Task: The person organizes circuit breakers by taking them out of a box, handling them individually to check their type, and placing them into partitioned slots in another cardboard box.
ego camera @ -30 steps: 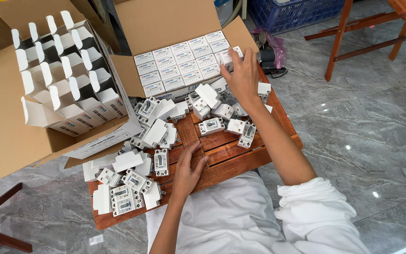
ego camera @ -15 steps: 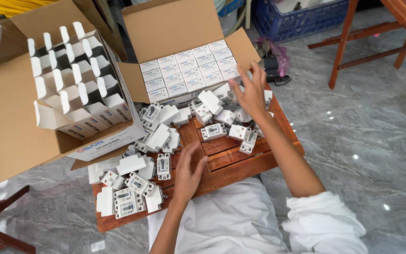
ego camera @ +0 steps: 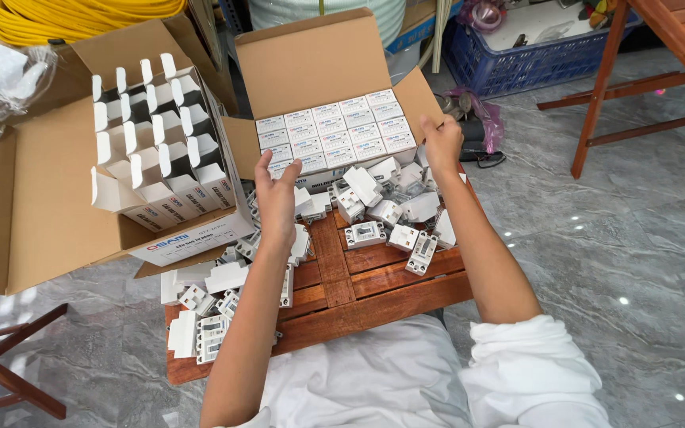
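Reaching over the low wooden table (ego camera: 358, 297), your left hand (ego camera: 277, 198) hovers with fingers spread beside the open carton of small white boxes (ego camera: 334, 131), while your right hand (ego camera: 441, 143) curls loosely at its right flap, above scattered white breakers (ego camera: 382, 210)

Both hands have risen off the breakers: left hand (ego camera: 277, 198) and right hand (ego camera: 441, 143) now flank the filled carton (ego camera: 334, 135).
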